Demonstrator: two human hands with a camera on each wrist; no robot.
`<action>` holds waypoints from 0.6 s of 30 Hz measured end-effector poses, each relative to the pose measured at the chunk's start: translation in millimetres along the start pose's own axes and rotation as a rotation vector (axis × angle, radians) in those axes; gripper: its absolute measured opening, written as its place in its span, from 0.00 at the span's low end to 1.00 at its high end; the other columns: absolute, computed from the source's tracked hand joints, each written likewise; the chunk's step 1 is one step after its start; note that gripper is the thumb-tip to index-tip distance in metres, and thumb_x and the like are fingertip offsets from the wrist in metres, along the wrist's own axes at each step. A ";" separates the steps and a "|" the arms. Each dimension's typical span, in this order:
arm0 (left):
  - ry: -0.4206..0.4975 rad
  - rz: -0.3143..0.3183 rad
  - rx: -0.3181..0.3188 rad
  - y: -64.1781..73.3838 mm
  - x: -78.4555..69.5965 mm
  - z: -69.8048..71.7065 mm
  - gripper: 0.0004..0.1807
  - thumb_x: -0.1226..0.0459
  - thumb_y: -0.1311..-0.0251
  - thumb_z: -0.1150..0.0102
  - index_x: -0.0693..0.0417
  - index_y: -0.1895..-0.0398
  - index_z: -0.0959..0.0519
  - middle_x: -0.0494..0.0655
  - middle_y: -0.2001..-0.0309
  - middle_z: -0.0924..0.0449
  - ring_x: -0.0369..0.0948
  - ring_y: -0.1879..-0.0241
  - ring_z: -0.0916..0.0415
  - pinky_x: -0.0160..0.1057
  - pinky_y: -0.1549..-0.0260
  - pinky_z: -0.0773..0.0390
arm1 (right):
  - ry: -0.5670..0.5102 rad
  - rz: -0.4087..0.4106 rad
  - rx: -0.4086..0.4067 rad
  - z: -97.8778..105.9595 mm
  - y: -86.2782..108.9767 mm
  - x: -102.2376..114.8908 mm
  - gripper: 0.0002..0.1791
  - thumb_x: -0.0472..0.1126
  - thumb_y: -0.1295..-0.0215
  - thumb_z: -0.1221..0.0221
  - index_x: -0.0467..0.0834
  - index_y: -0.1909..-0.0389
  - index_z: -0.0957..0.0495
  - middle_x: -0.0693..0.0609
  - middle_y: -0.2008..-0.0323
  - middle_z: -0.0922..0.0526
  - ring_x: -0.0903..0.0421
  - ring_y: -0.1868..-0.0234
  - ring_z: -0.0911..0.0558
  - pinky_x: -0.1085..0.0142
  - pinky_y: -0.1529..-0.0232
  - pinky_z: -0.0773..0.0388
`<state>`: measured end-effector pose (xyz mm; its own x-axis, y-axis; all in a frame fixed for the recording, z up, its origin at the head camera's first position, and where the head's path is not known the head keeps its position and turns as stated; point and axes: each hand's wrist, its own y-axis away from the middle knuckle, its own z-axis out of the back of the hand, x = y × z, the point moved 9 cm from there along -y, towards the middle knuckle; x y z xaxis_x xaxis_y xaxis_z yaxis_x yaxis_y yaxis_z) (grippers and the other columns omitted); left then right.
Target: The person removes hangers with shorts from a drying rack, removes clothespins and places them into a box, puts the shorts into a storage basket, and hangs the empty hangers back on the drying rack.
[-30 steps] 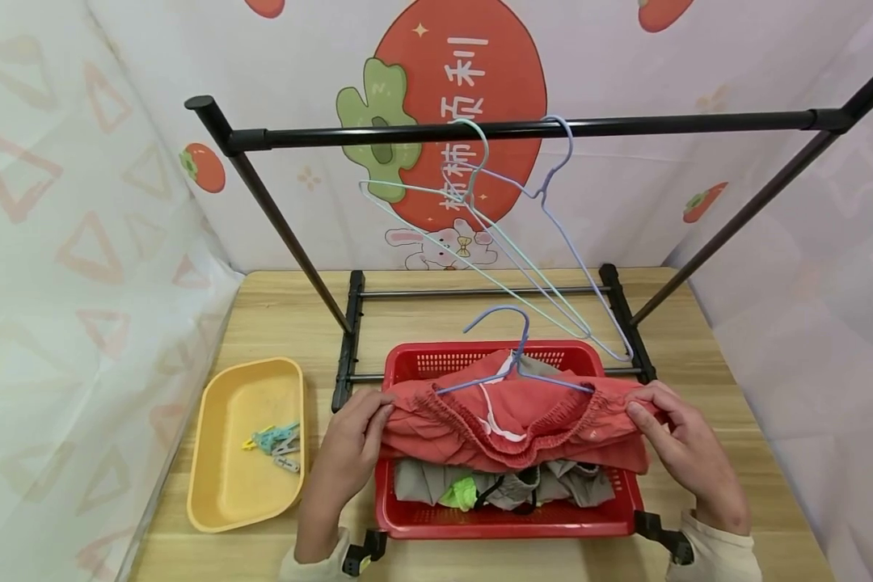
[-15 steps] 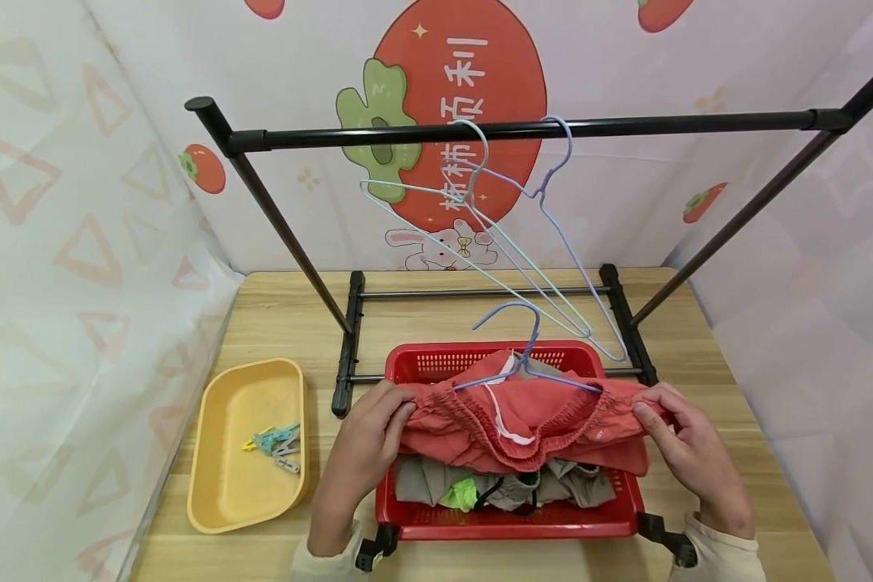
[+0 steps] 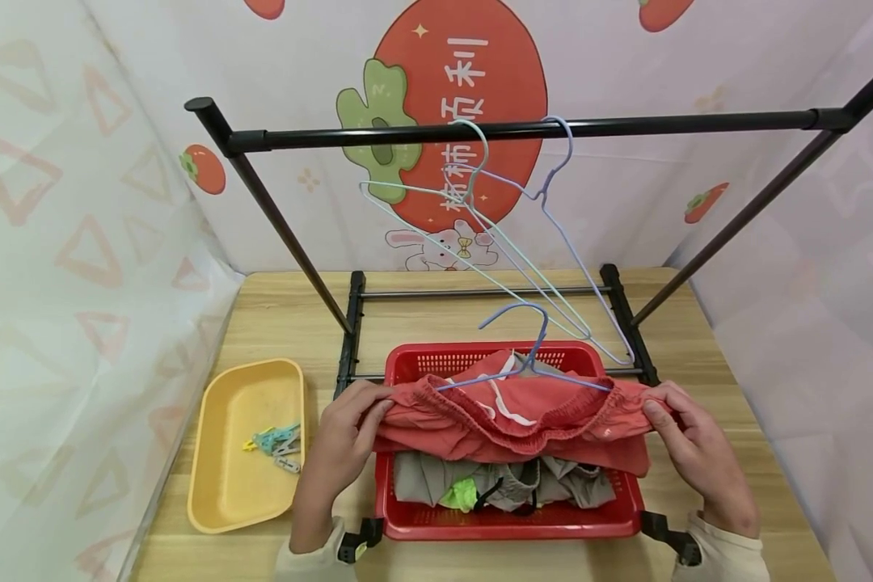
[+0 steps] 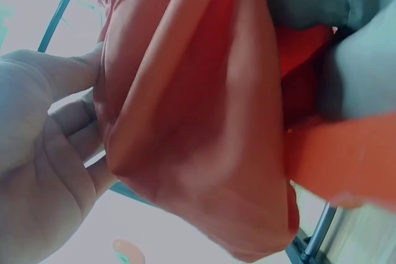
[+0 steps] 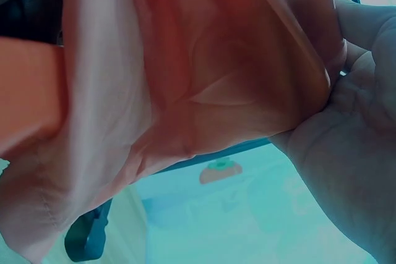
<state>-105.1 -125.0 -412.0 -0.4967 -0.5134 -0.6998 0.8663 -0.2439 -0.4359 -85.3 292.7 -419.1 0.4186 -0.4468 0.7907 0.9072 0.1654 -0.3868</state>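
A pair of red shorts (image 3: pixel 451 436) with a gathered elastic waistband is stretched sideways above the red basket (image 3: pixel 509 529). The left hand (image 3: pixel 345 436) pinches its left side between thumb and fingers; the right hand (image 3: pixel 702 449) pinches the right side. Inside the waistband sits a blue-purple hanger (image 3: pixel 537 347), its hook standing free and curving to the left. In the left wrist view the red cloth (image 4: pixel 185 103) hangs from the thumb and fingers. The right wrist view shows the cloth (image 5: pixel 216 72) hanging from the right hand, fingertips partly hidden.
Grey clothes (image 3: pixel 425 477) with a bright green piece (image 3: pixel 460 494) lie in the basket. A black rack (image 3: pixel 655 125) stands behind, carrying a mint hanger (image 3: pixel 473 162) and a purple hanger (image 3: pixel 560 218). On the left, a yellow tray (image 3: pixel 225 485) contains several clothespins (image 3: pixel 280 440).
The left hand shifted right, then back left, pulling the waistband wider. The right hand moved slightly right. The hanger's hook has shifted to the right.
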 end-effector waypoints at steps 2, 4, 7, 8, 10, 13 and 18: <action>0.005 0.005 -0.009 -0.2 1.2 1.7 0.09 0.71 0.29 0.39 0.50 0.52 0.15 0.41 0.58 0.18 0.36 0.61 0.24 0.36 0.64 0.22 | -0.002 -0.001 0.000 1.3 0.8 0.2 0.14 0.16 0.31 0.49 0.36 0.60 0.21 0.49 0.64 0.25 0.61 0.64 0.24 0.73 0.64 0.26; 0.005 0.004 -0.027 -0.2 1.3 3.2 0.10 0.71 0.30 0.38 0.50 0.53 0.14 0.40 0.59 0.17 0.36 0.61 0.22 0.35 0.62 0.21 | -0.008 -0.005 0.004 1.6 1.6 -0.3 0.14 0.16 0.31 0.49 0.35 0.58 0.21 0.49 0.64 0.24 0.60 0.66 0.25 0.72 0.66 0.26; 0.010 0.000 -0.062 -0.3 1.0 5.3 0.11 0.74 0.32 0.37 0.51 0.54 0.13 0.38 0.59 0.16 0.36 0.60 0.20 0.34 0.61 0.20 | 0.021 -0.002 0.026 -0.9 2.1 -0.4 0.16 0.16 0.33 0.46 0.38 0.57 0.19 0.51 0.63 0.23 0.60 0.67 0.25 0.72 0.69 0.27; 0.012 0.002 -0.074 -0.4 1.0 5.9 0.11 0.75 0.33 0.36 0.52 0.55 0.12 0.37 0.59 0.16 0.37 0.60 0.19 0.33 0.60 0.20 | 0.037 0.000 0.036 -2.5 2.2 -0.5 0.17 0.16 0.33 0.45 0.39 0.57 0.19 0.51 0.62 0.22 0.61 0.66 0.25 0.72 0.69 0.27; 0.018 0.007 -0.092 -0.7 0.9 6.7 0.11 0.75 0.34 0.36 0.53 0.55 0.12 0.37 0.60 0.15 0.37 0.59 0.18 0.32 0.59 0.20 | 0.069 0.003 0.047 -5.0 1.9 0.7 0.18 0.17 0.34 0.44 0.41 0.56 0.18 0.52 0.60 0.21 0.62 0.65 0.24 0.73 0.69 0.27; 0.011 0.009 -0.101 -1.0 -0.3 6.2 0.11 0.75 0.35 0.35 0.55 0.55 0.11 0.38 0.60 0.14 0.38 0.60 0.17 0.30 0.58 0.21 | 0.108 0.006 0.044 -7.3 0.9 3.2 0.19 0.17 0.35 0.42 0.43 0.56 0.17 0.53 0.58 0.20 0.62 0.63 0.23 0.75 0.65 0.26; 0.002 -0.004 -0.107 -1.2 -4.1 6.1 0.11 0.75 0.36 0.34 0.56 0.54 0.11 0.40 0.59 0.13 0.39 0.59 0.16 0.31 0.57 0.20 | 0.150 0.015 0.057 -10.5 -2.7 11.1 0.18 0.19 0.33 0.42 0.43 0.54 0.16 0.54 0.56 0.18 0.64 0.63 0.21 0.75 0.66 0.24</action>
<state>-103.8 -127.6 -405.1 -0.4999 -0.5111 -0.6992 0.8539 -0.1561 -0.4964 -83.5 278.1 -414.3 0.4247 -0.5696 0.7037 0.9037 0.2210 -0.3666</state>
